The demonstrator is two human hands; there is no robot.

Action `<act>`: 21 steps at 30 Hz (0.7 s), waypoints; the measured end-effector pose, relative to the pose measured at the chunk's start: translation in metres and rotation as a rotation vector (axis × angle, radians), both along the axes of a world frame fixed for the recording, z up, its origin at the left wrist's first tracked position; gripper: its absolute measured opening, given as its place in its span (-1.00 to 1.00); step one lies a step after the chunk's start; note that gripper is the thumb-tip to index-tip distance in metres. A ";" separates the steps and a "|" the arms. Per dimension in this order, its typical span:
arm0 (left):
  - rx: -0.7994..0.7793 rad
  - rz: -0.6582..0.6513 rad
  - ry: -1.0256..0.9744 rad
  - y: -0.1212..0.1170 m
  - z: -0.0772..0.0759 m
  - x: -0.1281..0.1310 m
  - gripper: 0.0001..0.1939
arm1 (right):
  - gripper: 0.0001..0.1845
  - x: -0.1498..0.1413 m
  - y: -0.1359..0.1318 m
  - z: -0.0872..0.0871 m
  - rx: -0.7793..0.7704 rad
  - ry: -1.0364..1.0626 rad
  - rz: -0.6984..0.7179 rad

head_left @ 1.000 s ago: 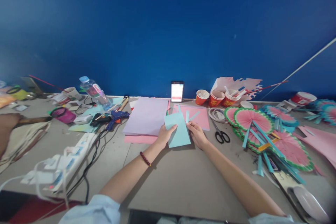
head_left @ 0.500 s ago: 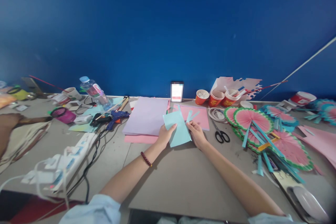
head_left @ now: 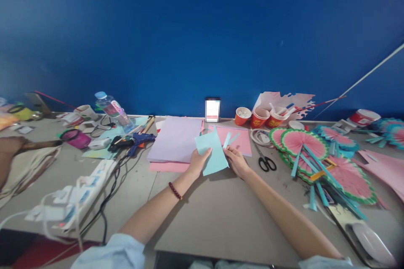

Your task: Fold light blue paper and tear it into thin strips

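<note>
My left hand [head_left: 199,163] is closed on a light blue sheet of paper [head_left: 213,151], thumb on top, and holds it tilted above the table. My right hand [head_left: 236,162] is closed in a pinch at the sheet's right edge, on a narrow light blue paper strip [head_left: 227,139] that sticks up past the fingertips. Whether this strip is still joined to the sheet is hidden by the fingers. Behind it, another light blue strip [head_left: 234,138] lies over pink paper [head_left: 243,145]. Black-handled scissors [head_left: 267,164] rest right of my right hand.
Purple paper [head_left: 176,138] lies left of my hands. A phone [head_left: 212,110] stands against the blue wall. Red paper cups [head_left: 243,117] stand behind. Pink and green paper fans [head_left: 304,145] crowd the right; a glue gun [head_left: 139,141], bottle [head_left: 113,109] and power strip [head_left: 86,193] the left.
The blue sheet has turned slightly and shifted a little left in my left hand. The strip in my right hand leans further right than a second ago. Both arms stay nearly in place.
</note>
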State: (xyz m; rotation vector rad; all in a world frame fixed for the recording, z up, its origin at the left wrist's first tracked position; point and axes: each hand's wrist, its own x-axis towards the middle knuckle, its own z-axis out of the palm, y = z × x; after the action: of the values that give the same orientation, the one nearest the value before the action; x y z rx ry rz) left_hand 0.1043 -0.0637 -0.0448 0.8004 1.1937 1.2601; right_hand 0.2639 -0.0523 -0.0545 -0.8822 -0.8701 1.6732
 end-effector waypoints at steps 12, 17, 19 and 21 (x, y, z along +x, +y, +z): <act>0.024 0.041 0.055 -0.002 0.004 0.002 -0.55 | -0.61 -0.003 0.001 -0.004 -0.016 -0.029 -0.121; 0.008 0.065 0.089 -0.001 0.006 0.001 -0.61 | -0.66 -0.002 0.001 0.003 -0.035 0.016 -0.079; -0.002 0.064 0.075 -0.001 0.007 0.000 -0.62 | -0.68 -0.001 0.001 0.005 -0.038 0.018 -0.042; -0.016 0.065 0.066 -0.001 0.007 0.000 -0.63 | -0.69 0.000 0.001 0.005 -0.042 0.007 -0.019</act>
State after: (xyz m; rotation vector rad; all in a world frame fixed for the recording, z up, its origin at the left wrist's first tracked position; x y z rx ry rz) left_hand 0.1048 -0.0644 -0.0381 0.8018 1.2904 1.2836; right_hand 0.2638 -0.0513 -0.0495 -0.9103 -0.8220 1.6820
